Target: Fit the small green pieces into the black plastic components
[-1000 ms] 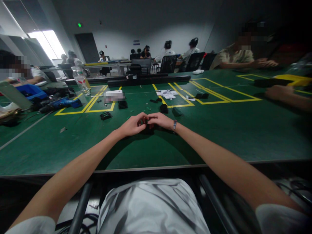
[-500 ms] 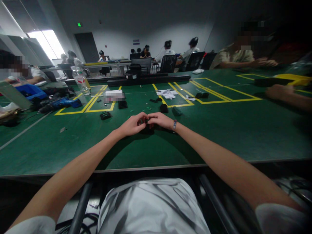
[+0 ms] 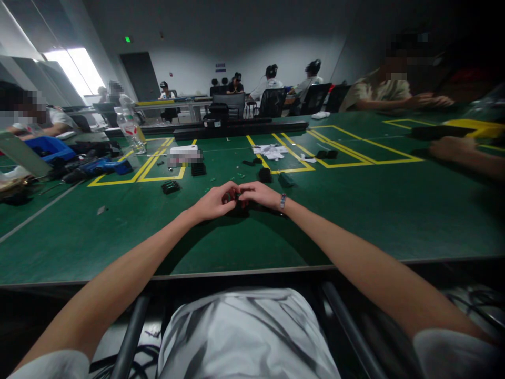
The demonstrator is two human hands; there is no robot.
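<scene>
My left hand (image 3: 218,201) and my right hand (image 3: 258,195) meet low over the green table (image 3: 244,245), fingertips pressed together. A small dark piece shows between them, too hidden to name. Both hands have curled, closed fingers. Just beyond them lie tiny green bits (image 3: 239,175), scattered on the surface. A black block with green parts (image 3: 170,187) rests to the left. Past my right hand sit a black block (image 3: 265,175) and a dark green block (image 3: 286,180).
White crumpled paper (image 3: 271,152) lies farther back. At left stand a clear bottle (image 3: 132,131), a blue bin (image 3: 49,149) and a blue power drill (image 3: 100,166). Long black bars (image 3: 240,128) cross the table's back. Another person's arm (image 3: 465,155) reaches in at right.
</scene>
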